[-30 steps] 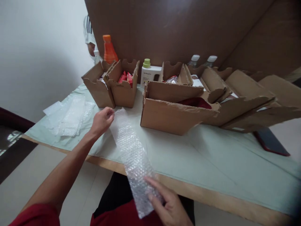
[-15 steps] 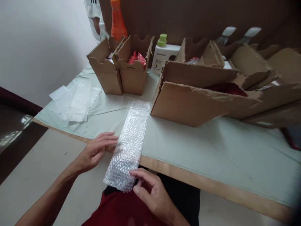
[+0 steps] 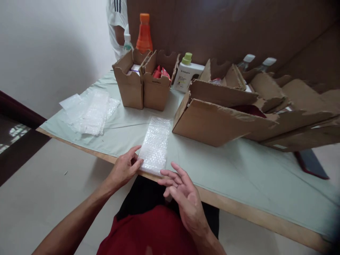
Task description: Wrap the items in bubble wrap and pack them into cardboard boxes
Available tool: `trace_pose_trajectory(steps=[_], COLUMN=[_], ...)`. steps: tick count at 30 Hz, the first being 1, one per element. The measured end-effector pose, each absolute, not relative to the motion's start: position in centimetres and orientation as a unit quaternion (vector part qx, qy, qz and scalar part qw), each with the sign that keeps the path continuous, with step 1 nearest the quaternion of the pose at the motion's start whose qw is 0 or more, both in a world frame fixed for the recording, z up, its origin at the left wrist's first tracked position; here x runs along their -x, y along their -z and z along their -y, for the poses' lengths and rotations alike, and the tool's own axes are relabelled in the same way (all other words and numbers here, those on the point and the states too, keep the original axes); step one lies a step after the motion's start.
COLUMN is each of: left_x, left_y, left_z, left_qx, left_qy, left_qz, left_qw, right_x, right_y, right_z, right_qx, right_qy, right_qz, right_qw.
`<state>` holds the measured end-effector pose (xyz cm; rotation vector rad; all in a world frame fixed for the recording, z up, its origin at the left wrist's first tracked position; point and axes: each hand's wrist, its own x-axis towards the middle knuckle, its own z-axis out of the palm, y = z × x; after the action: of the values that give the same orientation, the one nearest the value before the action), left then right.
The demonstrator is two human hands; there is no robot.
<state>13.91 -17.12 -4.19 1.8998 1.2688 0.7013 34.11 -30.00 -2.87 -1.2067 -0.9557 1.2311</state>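
A folded strip of bubble wrap (image 3: pixel 156 145) lies flat on the pale green table cover (image 3: pixel 212 166), its near end at the table's front edge. My left hand (image 3: pixel 124 168) rests beside the strip's near left corner, fingers stretched out and touching it. My right hand (image 3: pixel 183 194) hovers just below the table edge, fingers spread, holding nothing.
A large open cardboard box (image 3: pixel 212 120) stands right of the wrap, with more flattened boxes behind it. Two small open boxes (image 3: pixel 143 85), an orange bottle (image 3: pixel 144 33) and a white bottle (image 3: pixel 187 71) sit at the back. Bubble wrap sheets (image 3: pixel 87 111) lie left. A person (image 3: pixel 117 24) stands behind.
The bubble wrap strip hung over the edge in both hands; it now lies shorter, wholly on the table. My right hand has let go and opened. My left hand moved to its near corner.
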Motion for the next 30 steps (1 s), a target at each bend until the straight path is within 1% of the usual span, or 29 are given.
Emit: trace_pose_trajectory(steps=[2, 5, 6, 8, 11, 13, 16, 19, 21, 24, 27, 29, 30], left_x=[-14.3, -14.4, -14.4, -14.3, -13.8, -13.2, -12.3, -11.8, -11.8, -12.2, -12.8, -13.1, -13.3], left_y=[4.5, 4.7, 4.8, 4.9, 4.9, 4.7, 4.3, 4.3, 4.4, 4.6, 4.8, 5.1, 5.2], left_z=[17.0, 17.1, 17.2, 17.2, 17.4, 17.7, 18.3, 18.6, 18.5, 18.4, 18.0, 17.7, 17.6], left_qx=[-0.746, -0.755, -0.759, -0.769, -0.784, -0.803, -0.856, -0.885, -0.877, -0.843, -0.817, -0.822, -0.827], left_qy=[-0.268, -0.261, -0.260, -0.260, -0.278, -0.303, -0.309, -0.308, -0.320, -0.307, -0.282, -0.270, -0.267], left_qz=[-0.505, -0.507, -0.507, -0.503, -0.491, -0.461, -0.372, -0.306, -0.309, -0.375, -0.437, -0.445, -0.442], left_qw=[0.343, 0.324, 0.316, 0.297, 0.259, 0.225, 0.181, 0.167, 0.182, 0.232, 0.250, 0.234, 0.221], right_x=[-34.2, -34.1, -33.9, -33.7, -33.5, -33.6, -33.9, -34.1, -34.1, -34.2, -34.5, -34.5, -34.5], right_y=[3.2, 3.9, 4.2, 4.9, 5.8, 6.1, 5.9, 5.2, 4.8, 4.3, 4.1, 4.1, 4.1], right_z=[30.1, 29.3, 28.8, 27.8, 26.3, 25.8, 25.5, 25.2, 24.9, 24.5, 24.7, 25.1, 25.3], right_qx=[0.567, 0.575, 0.567, 0.562, 0.567, 0.569, 0.563, 0.553, 0.559, 0.593, 0.623, 0.619, 0.609], right_qy=[-0.405, -0.213, -0.166, -0.110, -0.085, -0.082, -0.094, -0.137, -0.181, -0.221, -0.139, -0.077, -0.064], right_qz=[0.507, 0.662, 0.698, 0.743, 0.768, 0.769, 0.764, 0.752, 0.730, 0.681, 0.665, 0.687, 0.705], right_qw=[0.507, 0.431, 0.404, 0.347, 0.286, 0.280, 0.302, 0.332, 0.348, 0.369, 0.389, 0.373, 0.357])
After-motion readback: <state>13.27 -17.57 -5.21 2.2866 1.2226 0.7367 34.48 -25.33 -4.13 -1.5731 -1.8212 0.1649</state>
